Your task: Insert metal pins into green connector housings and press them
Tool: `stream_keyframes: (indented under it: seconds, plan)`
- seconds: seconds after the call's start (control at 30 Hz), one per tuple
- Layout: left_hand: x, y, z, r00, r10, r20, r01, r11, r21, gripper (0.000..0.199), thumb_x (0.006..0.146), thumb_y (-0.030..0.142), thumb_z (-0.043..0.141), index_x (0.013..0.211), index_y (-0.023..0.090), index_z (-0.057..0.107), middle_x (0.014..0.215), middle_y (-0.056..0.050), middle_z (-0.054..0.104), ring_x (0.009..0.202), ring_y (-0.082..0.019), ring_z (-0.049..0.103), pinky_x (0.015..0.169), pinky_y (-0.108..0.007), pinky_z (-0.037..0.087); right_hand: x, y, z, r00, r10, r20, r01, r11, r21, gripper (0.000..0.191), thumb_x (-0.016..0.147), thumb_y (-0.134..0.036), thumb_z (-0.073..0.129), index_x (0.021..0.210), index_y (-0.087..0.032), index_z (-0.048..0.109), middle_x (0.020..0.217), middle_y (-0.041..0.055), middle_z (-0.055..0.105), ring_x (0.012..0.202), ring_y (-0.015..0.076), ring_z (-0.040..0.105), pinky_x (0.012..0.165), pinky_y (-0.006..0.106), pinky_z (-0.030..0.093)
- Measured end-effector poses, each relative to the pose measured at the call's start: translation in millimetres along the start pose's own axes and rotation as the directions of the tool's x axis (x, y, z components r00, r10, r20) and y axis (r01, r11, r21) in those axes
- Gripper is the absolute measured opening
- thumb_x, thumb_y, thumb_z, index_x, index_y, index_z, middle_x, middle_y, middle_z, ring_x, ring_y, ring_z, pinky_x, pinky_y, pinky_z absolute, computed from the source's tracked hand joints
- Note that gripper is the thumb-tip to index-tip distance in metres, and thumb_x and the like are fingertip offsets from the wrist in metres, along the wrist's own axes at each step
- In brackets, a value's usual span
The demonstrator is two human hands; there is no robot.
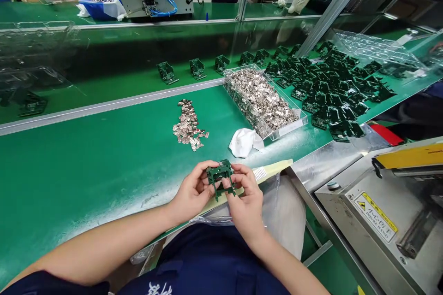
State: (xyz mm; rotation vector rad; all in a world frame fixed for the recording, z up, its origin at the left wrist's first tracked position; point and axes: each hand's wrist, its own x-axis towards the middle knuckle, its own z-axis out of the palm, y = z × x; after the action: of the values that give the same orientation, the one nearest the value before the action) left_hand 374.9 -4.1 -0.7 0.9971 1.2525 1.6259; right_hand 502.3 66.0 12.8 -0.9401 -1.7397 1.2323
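My L hand (192, 193) & R hand (246, 198) both grip the green part (219, 173). Its legs (217, 194) might snap if I squeeze too hard.

Smooth plastic-looking frame (217, 174), shiny metal pieces (188, 126), glossy clear-plastic tray (290, 129), matt paper-like wad (242, 143), smooth semi-gloss tabletop (90, 161)

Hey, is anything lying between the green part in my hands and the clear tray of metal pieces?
Yes: a crumpled white wad lies on the tabletop by the near-left corner of the clear tray, between it and the green part held in your left hand and right hand.
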Motion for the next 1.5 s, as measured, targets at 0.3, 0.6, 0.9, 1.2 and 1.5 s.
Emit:
stream_keyframes:
  seconds: [0.3, 0.6, 0.9, 1.2, 1.5]
  plan:
    - [-3.5, -1.1, 0.3, 0.995, -0.056, -0.083, 0.064, 0.993, 0.095, 0.030, 0.089, 0.027, 0.059, 0.117, 0.024, 0.049, 0.084, 0.000, 0.057, 0.068, -0.009, 0.054, 0.062, -0.019, 0.051, -2.1, 4.8, 4.0, 0.989, 0.126, 0.073, -0.139, 0.966, 0.218, 0.004, 0.085, -0.024, 0.063, 0.086, -0.020, 0.063, 0.093, 0.0046, 0.061, 0.084, 0.0179, 0.059, 0.071, 0.029, 0.048]
    - [-6.0, 2.8, 3.3, 0.992, -0.046, -0.119, 0.058, 0.994, 0.096, 0.031, 0.088, 0.028, 0.060, 0.117, 0.023, 0.050, 0.088, -0.002, 0.060, 0.074, -0.011, 0.058, 0.066, -0.020, 0.052, -1.4, 1.5, 4.5, 0.975, 0.205, 0.087, -0.222, 0.922, 0.317, 0.008, 0.078, -0.025, 0.069, 0.079, -0.017, 0.066, 0.085, 0.0049, 0.061, 0.081, 0.0180, 0.060, 0.072, 0.029, 0.050]
    - [-13.7, 9.0, 4.9, 0.994, -0.006, -0.105, 0.030, 0.973, 0.228, 0.028, 0.088, 0.027, 0.059, 0.115, 0.022, 0.052, 0.080, 0.000, 0.058, 0.064, -0.009, 0.053, 0.058, -0.018, 0.048, -8.4, -7.7, 4.7, 0.951, 0.301, 0.074, -0.303, 0.853, 0.426, 0.015, 0.069, -0.024, 0.075, 0.070, -0.019, 0.060, 0.069, 0.0001, 0.061, 0.064, 0.0142, 0.057, 0.059, 0.024, 0.050]
    - [-20.1, 6.7, 20.3, 0.999, -0.035, -0.034, 0.042, 0.968, 0.246, 0.028, 0.086, 0.026, 0.060, 0.113, 0.021, 0.053, 0.090, -0.002, 0.060, 0.069, -0.011, 0.057, 0.060, -0.021, 0.052, -26.9, -2.8, -14.2, 0.951, 0.308, 0.034, -0.287, 0.836, 0.468, 0.020, 0.072, -0.031, 0.075, 0.073, -0.019, 0.059, 0.070, 0.0007, 0.060, 0.065, 0.0150, 0.056, 0.061, 0.026, 0.049]
    - [58.4, -20.2, 71.0, 0.980, 0.196, -0.018, -0.190, 0.964, 0.184, 0.032, 0.083, 0.035, 0.065, 0.108, 0.019, 0.051, 0.094, -0.003, 0.060, 0.082, -0.013, 0.059, 0.076, -0.025, 0.051, -46.7, 57.6, -56.8, 0.911, 0.390, -0.132, -0.341, 0.894, 0.291, 0.030, 0.080, -0.046, 0.066, 0.084, -0.017, 0.060, 0.078, 0.0034, 0.061, 0.071, 0.0169, 0.055, 0.062, 0.026, 0.045]
